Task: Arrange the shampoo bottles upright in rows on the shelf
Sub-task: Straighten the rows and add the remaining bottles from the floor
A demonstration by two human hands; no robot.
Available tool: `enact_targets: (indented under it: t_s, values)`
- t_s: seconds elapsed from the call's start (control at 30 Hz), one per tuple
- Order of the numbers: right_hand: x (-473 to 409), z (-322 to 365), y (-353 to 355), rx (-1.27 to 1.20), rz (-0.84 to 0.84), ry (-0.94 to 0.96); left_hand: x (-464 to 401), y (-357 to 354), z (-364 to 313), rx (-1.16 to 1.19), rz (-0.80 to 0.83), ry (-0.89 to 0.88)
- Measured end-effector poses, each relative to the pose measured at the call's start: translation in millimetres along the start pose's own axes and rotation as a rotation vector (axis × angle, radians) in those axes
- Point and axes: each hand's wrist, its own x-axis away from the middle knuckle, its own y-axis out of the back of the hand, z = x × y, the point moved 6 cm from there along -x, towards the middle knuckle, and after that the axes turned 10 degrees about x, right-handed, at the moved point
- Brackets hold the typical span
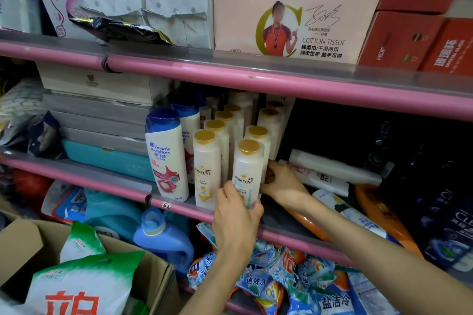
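Nearest, bottom left: cardboard box [23, 245] holding green-and-white bags [84, 281]; beside it a blue jug [163, 240] and a heap of blue packets [279, 284]. Above those, left hand [236, 220] wrapped round the lower front of a white shampoo bottle [247, 171] with a gold cap, upright at the pink front edge of the middle shelf [184, 208]. Right hand [280, 181] curled against that same bottle's right side, gripping it from behind. Just left, a second gold-capped bottle [206, 169], then a taller blue-capped bottle [166, 156], both upright. Behind, rows of more gold-capped bottles [225, 120] reaching back. To the right, white tubes [330, 172] and an orange bottle [381, 212] lying flat. Farthest up, tissue packs [289, 20] on the top shelf.
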Motion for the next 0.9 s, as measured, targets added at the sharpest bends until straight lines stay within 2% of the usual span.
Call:
enact_targets:
  t_s: [0.17, 0.2, 0.33, 0.43, 0.5, 0.63, 0.9]
  values:
    - [-6, 1, 10, 0.096, 0.199, -0.034, 0, 1, 1, -0.006, 0.002, -0.001]
    - [-9, 0, 19, 0.113, 0.179, -0.067, 0, 1, 1, -0.008, 0.002, 0.000]
    - [-33, -2, 54, 0.031, -0.178, -0.220, 0, 0, 1, -0.008, 0.001, -0.005]
    - [-50, -1, 43, -0.071, -0.114, -0.198, 0, 0, 3, -0.009, 0.007, -0.005]
    - [-57, -5, 34, -0.052, -0.047, -0.205, 0, 0, 3, -0.010, 0.007, -0.006]
    - [-57, -10, 30, 0.016, -0.085, -0.193, -1, -1, 3, -0.014, 0.012, 0.001]
    - [-41, 1, 26, 0.078, -0.037, -0.069, -1, -1, 3, -0.010, 0.009, 0.011]
